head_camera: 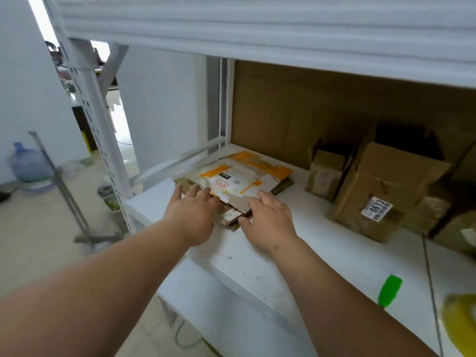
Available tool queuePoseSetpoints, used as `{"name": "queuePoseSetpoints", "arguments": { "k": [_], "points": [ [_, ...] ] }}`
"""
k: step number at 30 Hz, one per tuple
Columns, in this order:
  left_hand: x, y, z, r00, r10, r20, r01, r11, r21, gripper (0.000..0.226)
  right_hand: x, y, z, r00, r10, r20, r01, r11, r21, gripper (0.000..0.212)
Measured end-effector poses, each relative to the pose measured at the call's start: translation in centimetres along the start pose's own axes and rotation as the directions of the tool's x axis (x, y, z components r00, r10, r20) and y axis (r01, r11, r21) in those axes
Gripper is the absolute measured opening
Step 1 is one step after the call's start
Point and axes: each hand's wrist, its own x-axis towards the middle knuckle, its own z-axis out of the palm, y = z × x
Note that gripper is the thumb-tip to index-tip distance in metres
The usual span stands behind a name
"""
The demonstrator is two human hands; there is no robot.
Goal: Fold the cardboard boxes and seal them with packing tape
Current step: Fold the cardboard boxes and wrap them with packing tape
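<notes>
A stack of flattened cardboard boxes point(239, 177), white and orange on top and brown underneath, lies at the left end of the white shelf point(322, 243). My left hand point(192, 215) lies on the stack's near left edge with its fingers straight. My right hand point(270, 220) rests at the near right corner, fingers on top and the thumb at the stack's edge. A yellowish roll of packing tape point(461, 323) sits blurred at the shelf's near right, with a green handle point(390, 289) beside it.
Several brown cardboard boxes point(386, 186) stand on the right of the shelf, one with a 0613 label. An upper shelf point(257, 24) hangs low overhead. A perforated white post point(103, 140) stands at left, and a water jug point(28, 163) sits on the floor.
</notes>
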Motion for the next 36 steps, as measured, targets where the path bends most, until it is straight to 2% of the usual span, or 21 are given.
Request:
{"name": "queuePoseSetpoints", "arguments": {
  "k": [2, 5, 8, 10, 13, 17, 20, 22, 24, 27, 29, 31, 33, 36],
  "points": [
    [1.7, -1.2, 0.4, 1.000, -0.001, 0.000, 0.001, 1.000, -0.001, 0.065, 2.6, -0.9, 0.7, 1.000, -0.007, -0.015, 0.007, 0.999, -0.032, 0.065],
    [4.3, -2.4, 0.7, 1.000, 0.009, 0.024, -0.009, 1.000, 0.002, 0.070, 5.6, -1.5, 1.5, 0.996, 0.040, 0.081, -0.036, 0.998, -0.053, 0.075],
    [6.6, -3.5, 1.2, 0.999, 0.015, 0.030, -0.015, 1.000, 0.003, 0.073, 7.4, -1.9, 2.1, 0.993, 0.031, 0.117, -0.025, 0.999, -0.046, 0.057],
    [7.8, -4.1, 1.8, 0.999, 0.034, 0.042, -0.033, 0.999, -0.022, 0.077, 8.1, -2.2, 2.2, 0.994, 0.018, 0.105, -0.015, 1.000, -0.022, 0.054],
    [9.0, -4.5, 2.9, 0.999, 0.048, 0.003, -0.047, 0.992, -0.119, 0.076, 8.5, -2.7, 1.9, 1.000, -0.007, 0.016, 0.007, 1.000, 0.001, 0.047],
    [10.4, -5.5, 2.7, 0.984, 0.059, -0.166, -0.094, 0.973, -0.213, 0.052, 8.1, -3.7, 1.2, 0.988, -0.043, -0.150, 0.055, 0.996, 0.075, 0.041],
    [10.4, -6.9, 2.1, 0.969, 0.033, -0.245, -0.118, 0.933, -0.341, 0.045, 7.0, -4.7, 0.9, 0.955, -0.022, -0.297, 0.072, 0.984, 0.161, 0.045],
    [10.1, -8.1, 1.5, 0.948, -0.039, -0.317, -0.133, 0.855, -0.501, 0.042, 6.1, -5.2, 0.3, 0.912, 0.105, -0.397, 0.012, 0.960, 0.280, 0.060],
    [9.7, -9.3, 0.8, 0.903, -0.178, -0.392, -0.138, 0.743, -0.655, 0.036, 5.0, -5.7, -0.3, 0.851, 0.240, -0.467, -0.066, 0.931, 0.359, 0.075],
    [8.5, -10.5, -0.7, 0.834, -0.322, -0.448, -0.196, 0.586, -0.786, 0.028, 2.9, -6.4, -0.6, 0.777, 0.345, -0.527, -0.122, 0.904, 0.411, 0.078],
    [7.2, -10.8, -1.6, 0.824, -0.282, -0.492, -0.289, 0.537, -0.792, 0.025, 1.6, -7.0, -0.4, 0.745, 0.416, -0.522, -0.161, 0.871, 0.465, 0.073],
    [5.5, -11.1, -2.4, 0.828, -0.183, -0.529, -0.386, 0.499, -0.776, 0.017, 0.0, -7.5, -0.6, 0.693, 0.504, -0.517, -0.176, 0.812, 0.556, 0.073],
    [4.4, -11.2, -2.5, 0.859, -0.108, -0.501, -0.411, 0.437, -0.800, 0.012, -0.9, -7.3, -0.9, 0.635, 0.599, -0.487, -0.165, 0.721, 0.673, 0.077],
    [2.0, -10.7, -2.8, 0.893, 0.000, -0.450, -0.418, 0.370, -0.830, 0.021, -3.2, -6.0, -2.4, 0.426, 0.751, -0.505, -0.123, 0.601, 0.790, 0.083]
  ]
}}
